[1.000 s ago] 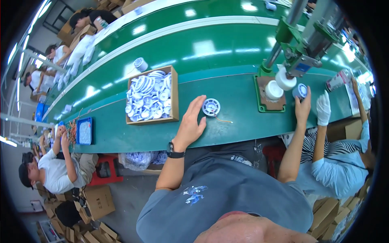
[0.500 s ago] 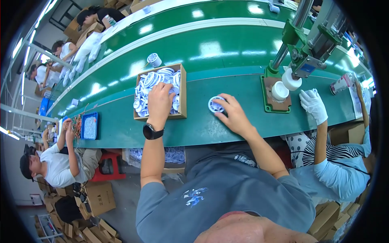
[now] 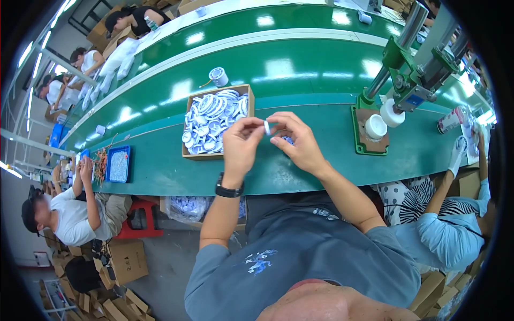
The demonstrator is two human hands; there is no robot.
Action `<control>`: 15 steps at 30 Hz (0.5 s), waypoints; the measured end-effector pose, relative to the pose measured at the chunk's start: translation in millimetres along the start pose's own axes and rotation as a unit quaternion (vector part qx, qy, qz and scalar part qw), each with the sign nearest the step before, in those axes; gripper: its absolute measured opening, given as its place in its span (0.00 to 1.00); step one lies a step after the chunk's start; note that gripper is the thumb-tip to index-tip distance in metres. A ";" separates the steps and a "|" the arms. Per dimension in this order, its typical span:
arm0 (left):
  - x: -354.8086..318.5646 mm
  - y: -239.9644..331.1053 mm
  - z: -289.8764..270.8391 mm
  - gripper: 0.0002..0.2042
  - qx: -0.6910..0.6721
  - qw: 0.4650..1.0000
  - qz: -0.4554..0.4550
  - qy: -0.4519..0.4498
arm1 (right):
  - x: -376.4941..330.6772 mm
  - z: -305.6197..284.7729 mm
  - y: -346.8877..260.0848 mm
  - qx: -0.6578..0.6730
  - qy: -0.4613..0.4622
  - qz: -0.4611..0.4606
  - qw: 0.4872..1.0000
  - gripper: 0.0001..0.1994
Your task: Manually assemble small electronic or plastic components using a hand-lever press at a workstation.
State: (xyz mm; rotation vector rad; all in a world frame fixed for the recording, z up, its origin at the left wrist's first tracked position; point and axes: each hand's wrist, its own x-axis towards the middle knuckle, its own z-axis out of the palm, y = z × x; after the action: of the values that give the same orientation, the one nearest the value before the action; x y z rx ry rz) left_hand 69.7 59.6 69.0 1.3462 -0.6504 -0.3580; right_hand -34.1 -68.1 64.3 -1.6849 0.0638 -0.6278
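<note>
Pinched edge-on at the fingertips of my left hand (image 3: 241, 143) is a small white plastic disc (image 3: 267, 127). My right hand (image 3: 299, 143) meets it from the other side, its curled fingers on the disc and the thumb lower down. Beneath the right hand, a white plastic ring part (image 3: 288, 140) lies on the green bench, mostly hidden by the fingers. Just left of and behind my left hand stands an open cardboard box (image 3: 218, 157) heaped with white round plastic pieces (image 3: 209, 115).
A green press (image 3: 369, 152) with white round parts stands to the right. Behind the box sits a white spool-like part (image 3: 218, 76). A blue tray (image 3: 118, 164) lies left. Co-workers sit on both sides; one wears a white glove (image 3: 458, 152).
My left hand has come out of the box and moved right with a white disc. My right hand has lifted off the ring part to meet it. The co-worker's gloved hand has moved away from the press.
</note>
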 end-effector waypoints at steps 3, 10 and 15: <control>2.2 -3.1 -0.1 0.06 -0.038 0.999 -0.004 -0.007 | 9.9 2.3 1.9 0.014 -0.019 -0.008 1.000 0.20; 95.6 -3.9 -115.3 0.15 0.590 0.776 0.217 0.050 | 10.5 -47.2 19.7 -0.175 -0.009 0.037 0.984 0.18; 105.6 -1.9 -129.7 0.17 0.586 0.798 0.131 -0.062 | -1.2 -59.3 22.8 -0.196 -0.059 0.001 0.979 0.16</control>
State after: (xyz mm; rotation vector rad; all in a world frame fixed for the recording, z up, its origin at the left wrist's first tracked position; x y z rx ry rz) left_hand 232.2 98.0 79.9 2.3729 -1.2551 0.2749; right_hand -54.1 -125.9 47.3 -2.1008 0.1106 -0.5352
